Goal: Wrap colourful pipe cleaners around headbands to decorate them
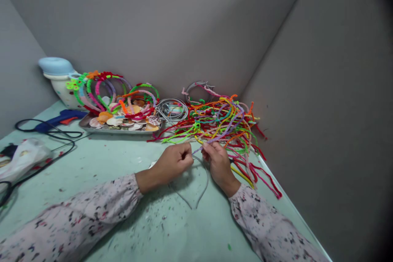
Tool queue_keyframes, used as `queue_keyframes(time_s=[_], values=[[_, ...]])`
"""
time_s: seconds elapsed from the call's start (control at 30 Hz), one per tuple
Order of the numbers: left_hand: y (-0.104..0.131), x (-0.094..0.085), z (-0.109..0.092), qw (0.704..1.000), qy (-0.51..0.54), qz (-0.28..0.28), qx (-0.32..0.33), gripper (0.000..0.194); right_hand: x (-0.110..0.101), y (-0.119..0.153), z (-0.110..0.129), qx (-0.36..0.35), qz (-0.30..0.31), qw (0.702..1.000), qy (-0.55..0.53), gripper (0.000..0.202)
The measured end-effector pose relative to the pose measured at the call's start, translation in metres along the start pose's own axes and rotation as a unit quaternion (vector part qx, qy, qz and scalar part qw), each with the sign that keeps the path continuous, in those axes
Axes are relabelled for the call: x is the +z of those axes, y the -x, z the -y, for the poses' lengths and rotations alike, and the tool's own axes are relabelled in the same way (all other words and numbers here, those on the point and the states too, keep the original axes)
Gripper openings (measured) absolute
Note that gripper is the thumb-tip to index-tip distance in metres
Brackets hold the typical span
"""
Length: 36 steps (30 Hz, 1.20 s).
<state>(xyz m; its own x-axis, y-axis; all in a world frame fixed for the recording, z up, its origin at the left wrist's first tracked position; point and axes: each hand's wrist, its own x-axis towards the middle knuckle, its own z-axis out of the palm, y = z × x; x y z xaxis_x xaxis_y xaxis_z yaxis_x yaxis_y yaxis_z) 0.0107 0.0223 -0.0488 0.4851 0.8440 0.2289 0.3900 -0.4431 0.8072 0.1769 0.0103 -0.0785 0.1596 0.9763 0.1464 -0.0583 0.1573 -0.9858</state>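
Between the two sets of fingers, a thin purple fuzzy stem [197,150] runs nearly straight, close beside the top of a slim grey metal headband [207,179]. The left hand [173,163] is curled into a fist where the headband passes in and seems to grip it, though the knuckles hide the exact hold. The right hand [216,163] pinches the purple stem between thumb and forefinger. Below the fingers, the headband's two tips come close together over the pale green counter [147,229].

The step looks like working the stem around the metal. Done well, the left fingers would clamp right at the join so the band cannot spin, while the right fingers keep light, even tension and lay each turn snugly against its neighbour. Just beyond the fingers, a tangled heap of multicoloured fuzzy stems [215,120] lies near enough to snag; whether the purple stem runs into it is hard to tell, so its tail is worth drawing free.
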Motion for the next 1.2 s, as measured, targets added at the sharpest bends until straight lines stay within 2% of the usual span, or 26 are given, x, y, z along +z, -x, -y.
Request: queue_keyframes(time_s=[0.07,0.17,0.6,0.73,0.9,1.2], values=[[0.0018,-0.0014,-0.0027,0.995,-0.084,-0.029,0.039,0.013,0.0016,0.0005,0.0005,0.005,-0.001,1.000,-0.014,0.030],[0.0035,-0.0014,-0.0028,0.988,-0.130,-0.053,0.063,0.012,0.0029,0.0004,0.0001,0.013,-0.005,1.000,-0.027,0.029],[0.0048,-0.0011,0.0004,0.981,-0.124,-0.081,0.127,0.014,0.0079,-0.0004,-0.0021,0.057,-0.017,0.994,-0.089,0.028],[0.0050,-0.0011,-0.0010,0.987,-0.086,-0.078,0.107,0.014,0.0081,-0.0011,-0.0016,0.070,-0.023,0.993,-0.093,0.028],[0.0058,-0.0010,-0.0018,0.997,-0.014,-0.055,0.055,0.016,0.0042,-0.0030,-0.0015,0.042,-0.042,0.997,-0.041,0.031],[0.0058,0.0024,0.0029,0.998,-0.027,-0.037,0.048,0.018,0.0042,0.0019,0.0006,0.017,-0.033,0.999,0.020,0.033]])
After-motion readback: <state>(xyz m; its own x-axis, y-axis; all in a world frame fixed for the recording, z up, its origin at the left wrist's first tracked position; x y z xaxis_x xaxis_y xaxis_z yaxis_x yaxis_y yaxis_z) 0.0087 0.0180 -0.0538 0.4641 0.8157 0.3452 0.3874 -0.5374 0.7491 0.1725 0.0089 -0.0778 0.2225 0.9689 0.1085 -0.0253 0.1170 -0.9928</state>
